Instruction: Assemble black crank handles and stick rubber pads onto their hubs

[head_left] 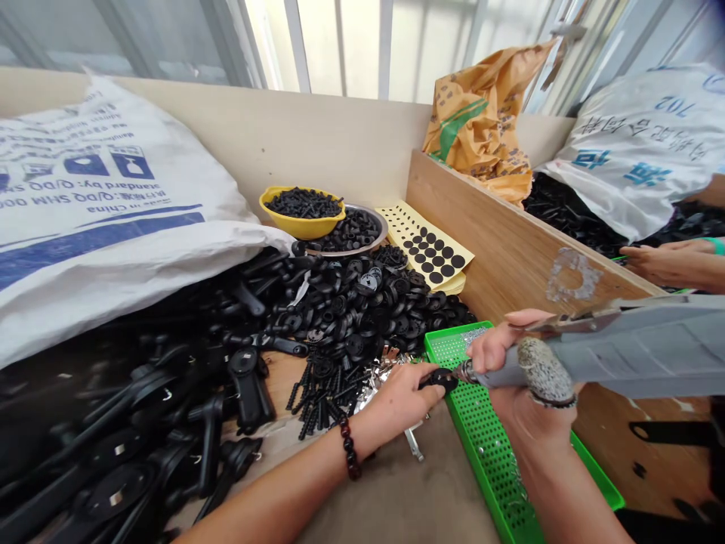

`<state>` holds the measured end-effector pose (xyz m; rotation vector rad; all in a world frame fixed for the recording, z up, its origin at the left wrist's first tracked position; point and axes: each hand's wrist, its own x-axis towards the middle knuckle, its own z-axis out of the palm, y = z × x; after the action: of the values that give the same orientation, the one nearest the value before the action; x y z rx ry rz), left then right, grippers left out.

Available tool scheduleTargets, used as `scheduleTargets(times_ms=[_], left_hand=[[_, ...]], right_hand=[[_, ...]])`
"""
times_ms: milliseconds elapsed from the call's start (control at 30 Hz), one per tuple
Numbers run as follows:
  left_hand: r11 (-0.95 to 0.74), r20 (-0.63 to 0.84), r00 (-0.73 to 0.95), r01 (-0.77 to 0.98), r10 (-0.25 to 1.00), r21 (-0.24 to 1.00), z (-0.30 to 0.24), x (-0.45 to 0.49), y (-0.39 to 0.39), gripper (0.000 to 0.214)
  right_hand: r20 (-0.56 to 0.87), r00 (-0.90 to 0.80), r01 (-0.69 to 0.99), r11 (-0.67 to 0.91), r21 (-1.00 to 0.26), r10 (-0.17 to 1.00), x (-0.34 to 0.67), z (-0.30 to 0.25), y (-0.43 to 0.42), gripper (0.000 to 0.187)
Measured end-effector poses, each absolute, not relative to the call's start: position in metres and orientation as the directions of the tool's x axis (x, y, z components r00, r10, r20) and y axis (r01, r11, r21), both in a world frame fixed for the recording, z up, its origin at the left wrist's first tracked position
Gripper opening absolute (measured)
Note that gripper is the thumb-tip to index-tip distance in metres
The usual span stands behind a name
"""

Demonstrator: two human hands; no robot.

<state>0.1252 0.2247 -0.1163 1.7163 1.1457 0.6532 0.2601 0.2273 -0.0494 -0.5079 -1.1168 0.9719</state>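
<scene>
- One black disc (442, 380), between the left hand and the driver tip, by the left edge of the green tray.
- Left hand (403, 393): thumb and fingers clamped on the disc's rim, likely to steady it and leave its face free.
- Right hand (490, 350): closed around a grey power driver (634, 351), tip aimed at the disc; tip contact can't be told. Grip sits near the nose, presumably for aim.
- Green tray (479, 427): perforated, runs below the tool, small silvery bits inside, seemingly kept close for pick-up.
- Silver metal pieces (381, 380), black ribbed pins (324, 397), disc pile (390, 306): loose around and beyond left hand, apparently for easy reach.
- Farther back: yellow bowl (300, 228) overlapping metal bowl (384, 228), small black parts in both, probably to stop mixing; sticker sheet (416, 258) beside wooden divider (487, 219).
- Left side: white sack (113, 189) behind long black parts (245, 393).
- Past divider: co-worker's hand (662, 263).
</scene>
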Motion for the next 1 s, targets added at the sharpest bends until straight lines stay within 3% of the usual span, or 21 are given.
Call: scheduleTargets(times_ms=[1000], left_hand=[[-0.096,-0.079,0.408,0.391,0.909,0.915,-0.1183,0.1258,0.2238,0.022]], right_hand=[[0.550,0.024,-0.380,0.517,-0.767,0.835,0.2527,-0.0481,0.2202,0.022]])
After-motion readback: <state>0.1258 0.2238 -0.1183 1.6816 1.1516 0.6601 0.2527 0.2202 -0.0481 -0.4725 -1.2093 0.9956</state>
